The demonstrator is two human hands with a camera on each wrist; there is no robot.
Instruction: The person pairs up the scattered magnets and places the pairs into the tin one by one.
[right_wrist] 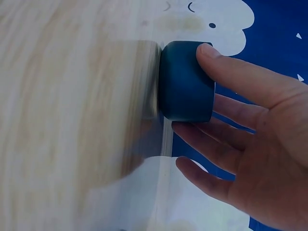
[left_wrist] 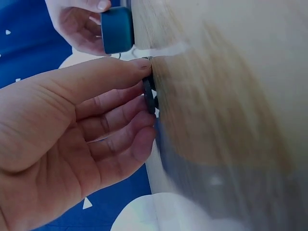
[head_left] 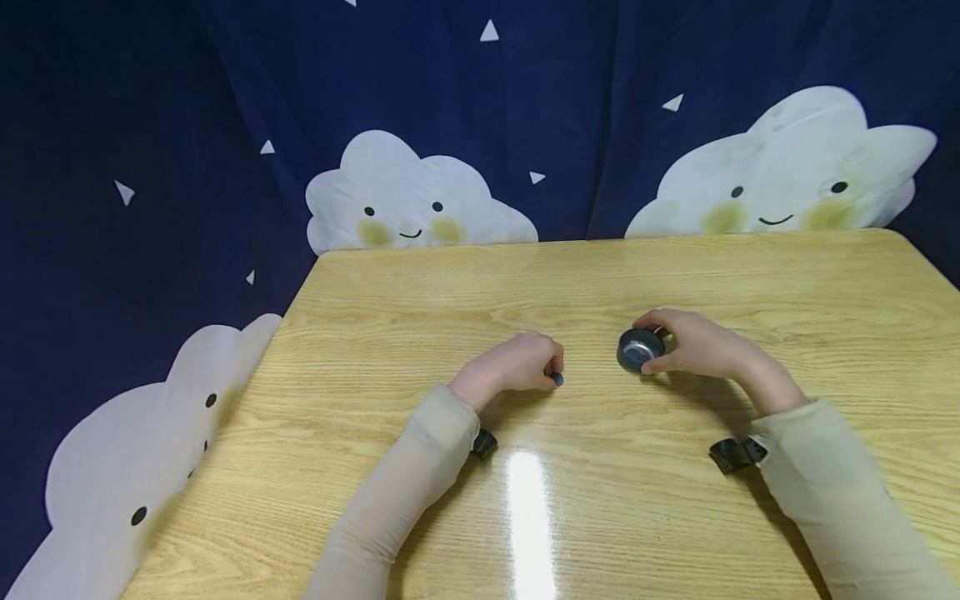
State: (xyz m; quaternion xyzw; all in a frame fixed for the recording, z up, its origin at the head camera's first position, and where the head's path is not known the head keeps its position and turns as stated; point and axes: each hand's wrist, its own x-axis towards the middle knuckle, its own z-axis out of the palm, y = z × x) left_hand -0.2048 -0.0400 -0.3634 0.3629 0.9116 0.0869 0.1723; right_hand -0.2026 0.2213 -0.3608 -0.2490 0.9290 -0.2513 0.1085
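My right hand grips a small, round, dark teal bowl between thumb and fingers. Its inside looks silvery and shiny in the head view. Seen from the right wrist, the bowl has its rounded base right at the table surface and its rim toward the palm. To the left, my left hand pinches a small dark piece close over the table. In the left wrist view this dark piece looks thin and flat, partly covered by the thumb and fingers; I cannot tell its kind.
Both hands work over a light wood-grain table, which shines with a bright reflection near the front. Black wrist-camera mounts hang below the sleeves. Behind and to the left hangs a dark blue curtain with smiling clouds and white triangles.
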